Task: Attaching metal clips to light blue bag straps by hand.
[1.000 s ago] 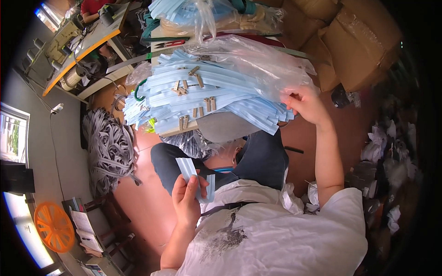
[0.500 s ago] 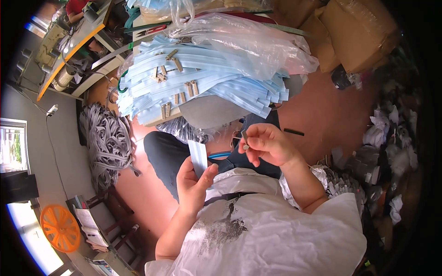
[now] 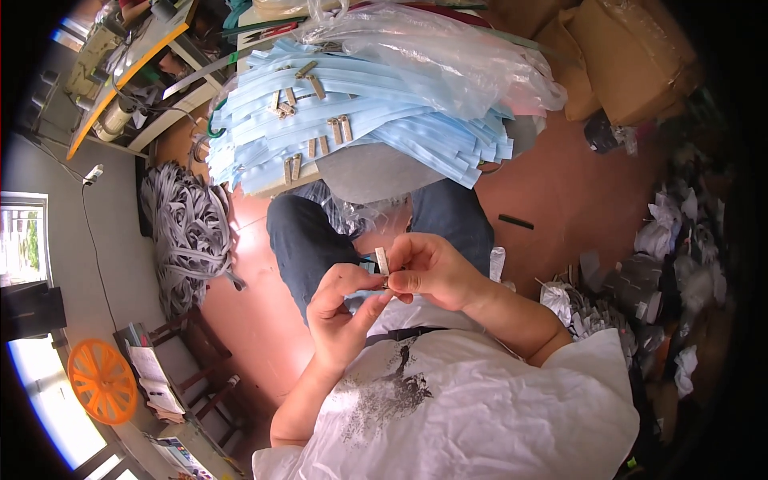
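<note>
Both my hands meet in front of my lap, fingertips touching. My right hand is closed, thumb and forefinger pinching a small metal zipper slider with a pale pull tab that sticks up. From the left, my left hand pinches at the slider's lower end; what lies between its fingers is mostly hidden, and the light blue strip does not show clearly. Ahead of my knees, a heap of light blue zipper strips covers a table, and several loose zipper sliders lie on top.
Clear plastic sheeting overlies the strips' far side, near red-handled snips. Grey strips are piled on the floor at left. Brown cartons stand far right, above scraps. A sewing table stands far left.
My hands have come together; my right hand has moved left and down with the zipper slider. The light blue strip that stood up from my left hand no longer shows clearly.
</note>
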`<control>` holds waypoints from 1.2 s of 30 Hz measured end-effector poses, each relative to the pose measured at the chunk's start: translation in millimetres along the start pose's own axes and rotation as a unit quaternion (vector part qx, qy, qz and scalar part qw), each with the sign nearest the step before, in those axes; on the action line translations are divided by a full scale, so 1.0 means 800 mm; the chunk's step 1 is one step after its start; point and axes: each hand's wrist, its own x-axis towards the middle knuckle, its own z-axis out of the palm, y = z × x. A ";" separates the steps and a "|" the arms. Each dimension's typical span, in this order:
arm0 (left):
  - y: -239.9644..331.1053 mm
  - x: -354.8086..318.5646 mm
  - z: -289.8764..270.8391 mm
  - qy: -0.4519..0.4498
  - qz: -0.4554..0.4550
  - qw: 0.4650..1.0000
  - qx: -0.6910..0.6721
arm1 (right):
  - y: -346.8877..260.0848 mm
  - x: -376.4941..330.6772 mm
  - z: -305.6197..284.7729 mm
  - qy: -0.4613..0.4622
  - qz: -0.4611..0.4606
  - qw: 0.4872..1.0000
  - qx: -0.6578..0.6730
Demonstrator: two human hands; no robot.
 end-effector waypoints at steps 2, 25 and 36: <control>0.000 -0.001 -0.002 -0.018 0.018 1.000 0.001 | 0.000 0.000 0.011 0.005 0.015 0.998 0.065; 0.012 -0.039 -0.008 0.059 -0.189 0.964 -0.176 | 0.030 -0.009 0.037 0.080 -0.069 0.988 -0.108; -0.006 -0.028 -0.005 0.075 -0.159 0.936 -0.306 | 0.024 -0.011 0.017 0.062 -0.012 0.998 0.017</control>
